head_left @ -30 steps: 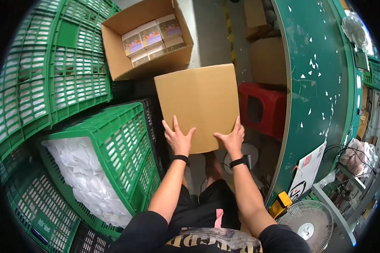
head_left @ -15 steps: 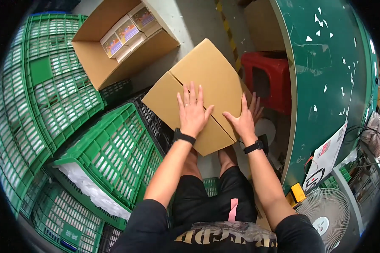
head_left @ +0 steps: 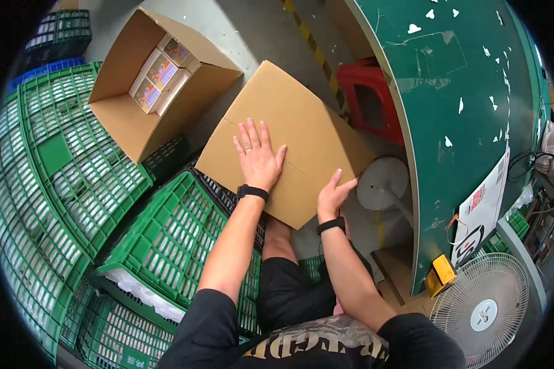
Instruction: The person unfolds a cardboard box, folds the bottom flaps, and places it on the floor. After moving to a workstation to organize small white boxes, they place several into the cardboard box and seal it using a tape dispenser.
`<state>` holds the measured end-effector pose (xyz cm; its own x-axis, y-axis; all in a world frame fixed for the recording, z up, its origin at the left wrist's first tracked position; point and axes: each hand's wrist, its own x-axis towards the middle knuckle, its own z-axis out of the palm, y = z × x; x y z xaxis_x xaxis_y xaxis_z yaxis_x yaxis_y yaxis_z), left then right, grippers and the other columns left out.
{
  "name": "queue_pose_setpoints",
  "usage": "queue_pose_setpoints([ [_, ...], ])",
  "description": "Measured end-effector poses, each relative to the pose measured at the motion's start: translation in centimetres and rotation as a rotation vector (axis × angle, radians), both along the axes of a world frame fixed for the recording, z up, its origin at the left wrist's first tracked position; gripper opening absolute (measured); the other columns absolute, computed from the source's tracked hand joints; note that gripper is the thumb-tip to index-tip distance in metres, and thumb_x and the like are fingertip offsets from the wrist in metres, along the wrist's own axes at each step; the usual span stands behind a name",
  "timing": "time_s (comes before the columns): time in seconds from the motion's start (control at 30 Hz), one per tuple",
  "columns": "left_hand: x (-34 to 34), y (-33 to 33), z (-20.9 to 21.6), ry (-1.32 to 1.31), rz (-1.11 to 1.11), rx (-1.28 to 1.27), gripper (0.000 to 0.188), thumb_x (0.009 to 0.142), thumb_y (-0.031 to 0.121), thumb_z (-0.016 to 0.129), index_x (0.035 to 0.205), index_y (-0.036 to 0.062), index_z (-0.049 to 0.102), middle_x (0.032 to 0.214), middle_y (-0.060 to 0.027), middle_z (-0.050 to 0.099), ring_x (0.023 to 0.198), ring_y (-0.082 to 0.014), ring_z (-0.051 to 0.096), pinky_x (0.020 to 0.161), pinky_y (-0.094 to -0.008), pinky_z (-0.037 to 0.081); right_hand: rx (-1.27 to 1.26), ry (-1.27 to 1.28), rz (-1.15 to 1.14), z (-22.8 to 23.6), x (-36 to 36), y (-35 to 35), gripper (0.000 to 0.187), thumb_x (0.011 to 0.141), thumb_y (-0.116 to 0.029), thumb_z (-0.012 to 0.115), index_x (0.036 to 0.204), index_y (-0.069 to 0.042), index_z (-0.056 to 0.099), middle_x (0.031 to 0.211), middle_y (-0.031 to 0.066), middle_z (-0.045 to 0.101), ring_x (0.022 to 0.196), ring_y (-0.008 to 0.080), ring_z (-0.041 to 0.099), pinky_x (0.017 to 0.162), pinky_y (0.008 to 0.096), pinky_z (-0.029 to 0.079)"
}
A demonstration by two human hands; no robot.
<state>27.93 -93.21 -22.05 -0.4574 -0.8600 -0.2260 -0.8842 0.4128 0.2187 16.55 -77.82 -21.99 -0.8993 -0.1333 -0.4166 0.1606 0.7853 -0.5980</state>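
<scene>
A brown cardboard box [head_left: 289, 123] lies tilted in front of my legs, its top flaps folded down with a thin seam between them. My left hand [head_left: 258, 161] rests flat on top, fingers spread, a ring on one finger and a black band at the wrist. At the box's near right edge is my right hand [head_left: 335, 197], with thumb and forefinger stretched apart against the cardboard. Its other fingers are mostly hidden. Farther left, an open cardboard box [head_left: 184, 101] holds several small printed packs [head_left: 162, 72].
Green plastic crates [head_left: 160, 240] full of pale items are stacked along the left. On the right stands a green-topped table [head_left: 449, 123] with a red stool [head_left: 366, 101] beside it. A round pale base [head_left: 381, 183] and a fan [head_left: 483, 307] are near the table.
My right hand has slid down and left along the box's edge. The gap between the flaps looks narrower. My view has shifted, and my left hand still lies on top.
</scene>
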Motion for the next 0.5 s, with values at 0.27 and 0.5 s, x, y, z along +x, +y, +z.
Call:
queue_pose_setpoints([
  [0.27, 3.4, -9.5, 3.1, -0.038, 0.400, 0.204, 0.058, 0.089, 0.045, 0.062, 0.125, 0.0006, 0.056, 0.119, -0.0234, 0.062, 0.111, -0.0402, 0.058, 0.095, -0.0475, 0.046, 0.196, -0.203, 0.234, -1.4, -3.1, -2.3, 0.056, 0.099, -0.045, 0.046, 0.109, 0.008, 0.057, 0.104, 0.0369, 0.061, 0.102, 0.0432, 0.061, 0.079, 0.0483, 0.048],
  [0.5, 8.7, 0.0, -1.0, 0.205, 0.549, 0.082, 0.060, 0.095, 0.047, 0.057, 0.121, -0.0071, 0.052, 0.118, -0.0281, 0.058, 0.112, -0.0437, 0.054, 0.093, -0.0483, 0.044, 0.107, 0.339, 0.797, 4.3, -7.1, -5.7, 0.037, 0.092, -0.025, 0.056, 0.121, -0.001, 0.058, 0.092, 0.0258, 0.057, 0.084, 0.0428, 0.059, 0.072, 0.0471, 0.052],
])
